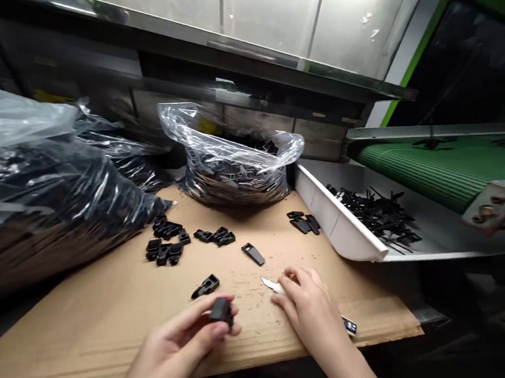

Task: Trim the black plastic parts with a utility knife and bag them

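Between the thumb and fingers of my left hand (179, 337) is a small black plastic part (221, 310), held above the front of the cardboard sheet (106, 317). My right hand (307, 304) is closed around a white-handled craft knife (271, 284); its pointed blade faces left, close to the cardboard. Just beyond my left hand lies another black plastic part (206, 287). A flat, tapered black piece (253, 254) rests farther out, up and left of my right hand. Part of a dark object with a pale edge (349, 326) shows beside my right wrist.
Several black parts (167, 242) are grouped at centre left, and flat pieces (303, 222) lie by a white tray (340, 234) of black mouldings. A clear bag (236, 176) stands behind. Filled bags (59, 197) bulge at left. A green conveyor (433, 162) overhangs the tray.
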`<state>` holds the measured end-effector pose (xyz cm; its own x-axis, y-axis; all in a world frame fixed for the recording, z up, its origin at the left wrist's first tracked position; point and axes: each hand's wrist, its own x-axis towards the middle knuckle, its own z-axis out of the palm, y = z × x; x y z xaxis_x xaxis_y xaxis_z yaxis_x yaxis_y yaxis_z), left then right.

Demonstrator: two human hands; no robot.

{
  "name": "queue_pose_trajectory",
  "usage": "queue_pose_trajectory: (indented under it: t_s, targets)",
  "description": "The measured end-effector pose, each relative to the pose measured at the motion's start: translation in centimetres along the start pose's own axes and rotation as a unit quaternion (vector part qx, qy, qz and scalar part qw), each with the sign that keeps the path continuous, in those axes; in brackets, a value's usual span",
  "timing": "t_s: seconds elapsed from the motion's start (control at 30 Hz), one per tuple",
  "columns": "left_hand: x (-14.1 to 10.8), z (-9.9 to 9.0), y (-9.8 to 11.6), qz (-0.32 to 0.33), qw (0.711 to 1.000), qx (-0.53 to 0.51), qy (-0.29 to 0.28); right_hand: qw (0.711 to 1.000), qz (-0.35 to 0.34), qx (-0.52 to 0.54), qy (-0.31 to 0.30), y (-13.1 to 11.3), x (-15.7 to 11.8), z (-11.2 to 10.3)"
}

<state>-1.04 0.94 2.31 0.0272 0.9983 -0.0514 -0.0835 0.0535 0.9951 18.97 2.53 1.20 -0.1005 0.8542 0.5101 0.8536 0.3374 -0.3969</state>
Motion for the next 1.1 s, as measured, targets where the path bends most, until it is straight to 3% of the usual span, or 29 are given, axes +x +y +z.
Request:
queue_pose_trajectory:
  t_s: [0.1, 0.2, 0.33, 0.5, 0.77, 0.9, 1.1]
  targets:
    - [0.3, 1.2, 0.1, 0.056, 0.995, 0.081, -0.002, 1.000, 0.004, 0.014, -0.007, -0.1, -0.6, -0.1]
    - [0.6, 1.4, -0.4, 0.109, 0.981, 0.159, -0.035, 0.996, -0.033, 0.084, 0.001, -0.9, -2.3, -1.1]
    - [0.6, 1.4, -0.7, 0.132, 0.976, 0.166, -0.056, 0.989, -0.091, 0.112, 0.028, -2.0, -3.7, -1.7]
    - [0.4, 1.3, -0.4, 0.161, 0.965, 0.193, -0.072, 0.984, -0.124, 0.119, 0.043, -2.4, -3.4, -0.4]
    - [0.0, 0.9, -0.9, 0.145, 0.971, 0.179, -0.069, 0.988, -0.124, 0.096, -0.001, -2.3, -3.0, -0.6]
    - [-0.3, 0.9, -0.9, 0.144, 0.973, 0.165, -0.066, 0.996, -0.068, 0.052, 0.023, -1.2, -2.5, -1.2]
    - [-0.1, 0.7, -0.9, 0.165, 0.962, 0.204, -0.077, 0.979, -0.032, 0.172, -0.101, -1.7, -2.5, -2.9]
